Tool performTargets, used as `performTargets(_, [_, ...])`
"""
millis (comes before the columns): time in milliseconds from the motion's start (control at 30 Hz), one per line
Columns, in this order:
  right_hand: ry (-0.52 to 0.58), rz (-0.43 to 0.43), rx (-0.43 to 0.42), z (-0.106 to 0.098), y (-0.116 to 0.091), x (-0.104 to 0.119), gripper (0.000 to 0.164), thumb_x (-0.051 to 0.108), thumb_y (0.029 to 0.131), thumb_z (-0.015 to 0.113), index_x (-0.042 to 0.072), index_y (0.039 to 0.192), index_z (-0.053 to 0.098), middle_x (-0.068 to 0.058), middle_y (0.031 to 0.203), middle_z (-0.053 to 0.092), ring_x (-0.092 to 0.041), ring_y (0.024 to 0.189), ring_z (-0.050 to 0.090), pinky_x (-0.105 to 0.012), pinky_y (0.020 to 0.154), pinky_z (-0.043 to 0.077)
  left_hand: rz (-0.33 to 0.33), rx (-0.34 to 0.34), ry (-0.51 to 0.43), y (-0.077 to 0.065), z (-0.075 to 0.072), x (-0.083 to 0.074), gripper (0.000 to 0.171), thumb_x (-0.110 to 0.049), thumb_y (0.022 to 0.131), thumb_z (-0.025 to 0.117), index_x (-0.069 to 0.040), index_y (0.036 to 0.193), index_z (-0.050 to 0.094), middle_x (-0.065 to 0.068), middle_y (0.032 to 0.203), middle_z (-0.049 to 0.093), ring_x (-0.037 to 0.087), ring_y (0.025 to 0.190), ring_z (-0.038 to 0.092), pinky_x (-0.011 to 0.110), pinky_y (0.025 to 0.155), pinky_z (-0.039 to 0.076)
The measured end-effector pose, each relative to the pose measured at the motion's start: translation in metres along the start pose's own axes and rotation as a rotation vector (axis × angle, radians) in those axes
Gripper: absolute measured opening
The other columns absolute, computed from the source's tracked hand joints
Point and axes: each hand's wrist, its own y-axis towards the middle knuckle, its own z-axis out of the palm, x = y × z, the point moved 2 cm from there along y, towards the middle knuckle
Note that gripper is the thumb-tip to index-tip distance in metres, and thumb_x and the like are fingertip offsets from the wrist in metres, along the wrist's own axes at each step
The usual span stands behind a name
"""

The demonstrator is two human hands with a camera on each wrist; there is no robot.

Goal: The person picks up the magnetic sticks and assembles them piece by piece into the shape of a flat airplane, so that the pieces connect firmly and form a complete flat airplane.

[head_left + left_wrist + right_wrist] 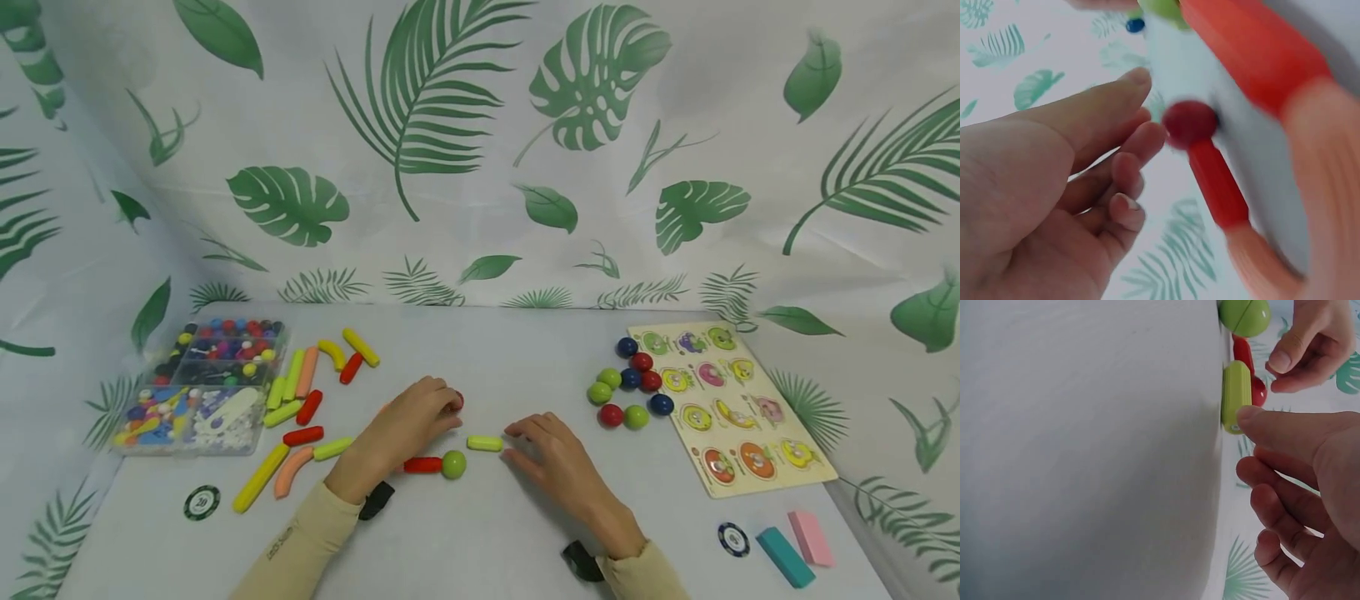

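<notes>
My left hand [405, 429] hovers by a dark red ball [1189, 125], its fingers loosely bent and the fingertips beside the ball. That ball sits at the end of a red stick piece [1219, 184], with an orange curved piece behind it. Nearer to me, a green ball [453, 464] meets another red stick piece [422, 465]. My right hand [558, 467] is just right of a short yellow-green stick piece [485, 443]. In the right wrist view its thumb overlaps the piece's near end; whether they touch I cannot tell. Its other fingers are loosely bent and grip nothing.
At left stands a divided plastic box [258, 372] of beads, with loose coloured sticks and a poker chip [202, 502] near it. Several balls [631, 379] lie beside a wooden fruit puzzle board [693, 467] at right. Teal [785, 557] and pink blocks [811, 538] lie front right.
</notes>
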Motion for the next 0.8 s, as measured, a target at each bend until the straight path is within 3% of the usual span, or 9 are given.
performTargets(67, [0.013,-0.006,0.011,0.002,0.003,0.003,0.027,0.022,0.085,0.084,0.016,0.109,0.075,0.007,0.103,0.071,-0.007,0.096,0.060,-0.028,0.082,0.054,-0.011,-0.059,0.006,-0.004,-0.004,0.007,0.022,-0.018,0.087,0.081,-0.010,0.106,0.074,-0.001,0.097,0.065,0.012,0.091,0.057,0.026,0.082,0.055])
performTargets(200, [0.034,-0.040,0.012,0.006,0.010,0.008,0.028,0.021,0.084,0.085,0.015,0.109,0.075,0.007,0.102,0.071,-0.009,0.095,0.061,-0.027,0.081,0.054,-0.043,-0.104,0.017,-0.010,-0.008,0.016,0.026,-0.017,0.086,0.082,-0.010,0.110,0.074,-0.001,0.100,0.064,0.012,0.094,0.055,0.026,0.083,0.055])
performTargets(367, [0.026,-0.073,0.004,0.014,0.018,0.013,0.029,0.020,0.082,0.086,0.015,0.108,0.074,0.006,0.101,0.071,-0.010,0.094,0.061,-0.026,0.079,0.054,-0.033,-0.117,0.056,-0.010,-0.007,0.022,0.029,-0.017,0.085,0.083,-0.008,0.111,0.074,0.001,0.100,0.064,0.013,0.094,0.055,0.026,0.081,0.054])
performTargets(800, [-0.052,-0.036,0.079,0.019,0.032,0.016,0.024,0.024,0.084,0.084,0.016,0.105,0.076,0.008,0.096,0.071,-0.007,0.089,0.057,-0.025,0.077,0.052,-0.043,-0.124,0.104,-0.008,-0.001,0.028,0.028,-0.017,0.086,0.082,-0.007,0.111,0.074,0.003,0.099,0.064,0.014,0.093,0.056,0.027,0.081,0.053])
